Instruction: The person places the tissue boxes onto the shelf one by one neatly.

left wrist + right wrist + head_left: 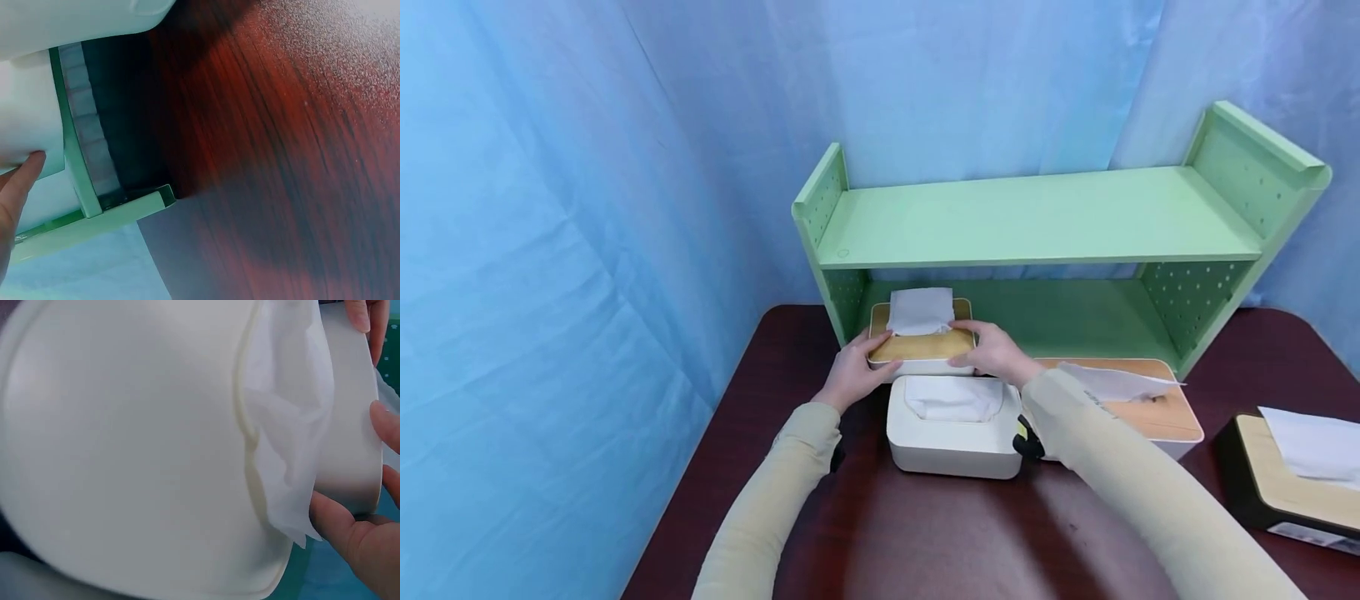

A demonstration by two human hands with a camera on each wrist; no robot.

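Note:
A small tissue box (925, 347) with a wooden top and white sides is at the front of the green shelf's lower level, a white tissue standing up from its slot. My left hand (852, 373) grips its left end, and my right hand (997, 354) grips the right end, fingertips on the lid and thumb low on the front. In the right wrist view both hands are round the white side (350, 412) of this box. Just in front, an all-white tissue box (955, 460) sits on the table, overlapping the right wrist view's left part.
The green two-level shelf (1037, 221) stands at the table's back against blue curtains (700, 167). Right of the white box is a larger wood-topped tissue box (1165, 421), partly behind my right sleeve. A black tissue box with a wooden lid (1292, 492) lies at the far right.

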